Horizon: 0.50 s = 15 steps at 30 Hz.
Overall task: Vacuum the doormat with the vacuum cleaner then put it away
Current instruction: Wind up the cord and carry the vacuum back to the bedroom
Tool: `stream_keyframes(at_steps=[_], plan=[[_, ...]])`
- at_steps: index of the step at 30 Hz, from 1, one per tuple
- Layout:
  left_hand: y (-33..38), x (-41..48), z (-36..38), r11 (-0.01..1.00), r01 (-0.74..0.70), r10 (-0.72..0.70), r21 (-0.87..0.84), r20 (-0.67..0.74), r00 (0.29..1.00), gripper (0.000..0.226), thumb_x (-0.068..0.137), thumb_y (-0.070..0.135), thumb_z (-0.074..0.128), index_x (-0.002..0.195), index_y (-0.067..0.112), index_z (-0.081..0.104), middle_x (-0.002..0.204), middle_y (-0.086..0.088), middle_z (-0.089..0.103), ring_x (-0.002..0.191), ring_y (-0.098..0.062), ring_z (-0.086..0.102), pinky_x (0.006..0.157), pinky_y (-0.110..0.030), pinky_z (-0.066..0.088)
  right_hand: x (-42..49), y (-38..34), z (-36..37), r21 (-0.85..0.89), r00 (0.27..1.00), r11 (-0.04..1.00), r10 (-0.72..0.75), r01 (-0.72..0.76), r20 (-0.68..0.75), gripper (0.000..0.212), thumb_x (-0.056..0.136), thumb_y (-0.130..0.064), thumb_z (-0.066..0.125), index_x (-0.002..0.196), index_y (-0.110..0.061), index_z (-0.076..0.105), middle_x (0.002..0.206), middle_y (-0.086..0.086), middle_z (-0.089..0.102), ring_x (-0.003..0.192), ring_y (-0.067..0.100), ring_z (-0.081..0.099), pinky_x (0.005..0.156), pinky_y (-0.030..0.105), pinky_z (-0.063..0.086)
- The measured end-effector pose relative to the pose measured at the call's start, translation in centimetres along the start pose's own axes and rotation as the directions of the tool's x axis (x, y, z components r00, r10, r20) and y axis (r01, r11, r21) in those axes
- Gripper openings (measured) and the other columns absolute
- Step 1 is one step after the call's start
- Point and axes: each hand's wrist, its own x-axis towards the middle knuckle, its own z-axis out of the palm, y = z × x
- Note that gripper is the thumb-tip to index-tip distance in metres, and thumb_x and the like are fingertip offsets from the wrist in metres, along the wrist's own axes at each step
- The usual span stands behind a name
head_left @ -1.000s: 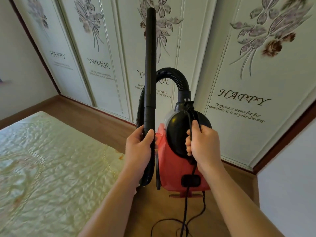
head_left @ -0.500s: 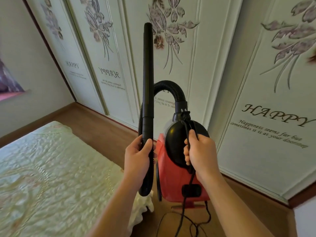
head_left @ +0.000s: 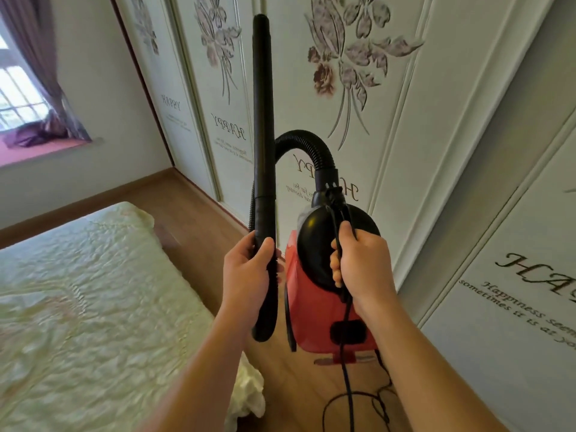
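A small red vacuum cleaner with a black domed top hangs in the air in front of me. My right hand grips its handle and the black power cord together. My left hand grips the long black rigid tube, which stands upright beside the body. A ribbed black hose arcs from the tube's back to the top of the vacuum. The cord trails down to the wooden floor. No doormat is in view.
A bed with a pale quilted cover fills the left. White wardrobe doors with flower reliefs and "HAPPY" lettering run along the right and ahead. A window with a purple curtain is at the far left. The floor strip between is narrow.
The view has tilted up and swung left, bringing the window into sight. Both hands keep the same hold; the vacuum and tube sit lower in the frame, closer to the wardrobe.
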Motion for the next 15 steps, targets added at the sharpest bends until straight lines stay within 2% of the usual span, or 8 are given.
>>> stream_keyframes(at_steps=[3,7,12,15], plan=[[-0.7,3.2,0.6,1.0,-0.01,0.01,0.004,-0.02,1.0,0.016,0.1,0.014,0.058,0.097,0.02,0.072,0.073,-0.006,0.065,0.064,-0.028,0.059,0.064,-0.042,0.053,3.5,0.4,1.0,-0.038,1.0,0.999,-0.009,0.01,0.029,0.044,0.107,-0.031,0.044,0.078,-0.002,0.06,0.049,0.003,0.052,0.037,0.014,0.044,0.039,0.027,0.039],[-2.1,7.8,1.3,0.999,-0.035,0.037,0.035,-0.051,0.998,0.032,0.101,0.016,0.057,0.081,0.035,0.074,0.074,-0.006,0.066,0.068,-0.029,0.059,0.069,-0.047,0.052,8.2,1.5,3.2,-0.083,0.998,0.996,-0.016,0.022,0.062,0.044,0.107,-0.031,0.044,0.076,-0.003,0.06,0.05,0.004,0.052,0.039,0.015,0.045,0.041,0.028,0.039],[-3.7,15.1,0.9,0.999,-0.041,0.043,0.02,-0.1,0.994,0.026,0.101,0.017,0.058,0.083,0.03,0.072,0.075,-0.006,0.066,0.067,-0.029,0.059,0.07,-0.048,0.053,15.0,1.8,6.6,-0.12,0.996,0.993,-0.014,0.025,0.087,0.044,0.106,-0.032,0.044,0.076,-0.004,0.059,0.051,0.006,0.051,0.04,0.016,0.044,0.04,0.03,0.039],[-3.8,19.8,0.3,0.999,-0.041,0.04,-0.003,-0.129,0.991,0.016,0.1,0.017,0.058,0.094,0.025,0.071,0.076,-0.005,0.068,0.066,-0.026,0.061,0.069,-0.045,0.055,19.0,1.5,9.3,-0.127,0.994,0.991,-0.014,0.028,0.106,0.044,0.106,-0.032,0.044,0.077,-0.003,0.059,0.053,0.009,0.05,0.041,0.018,0.043,0.041,0.03,0.038]])
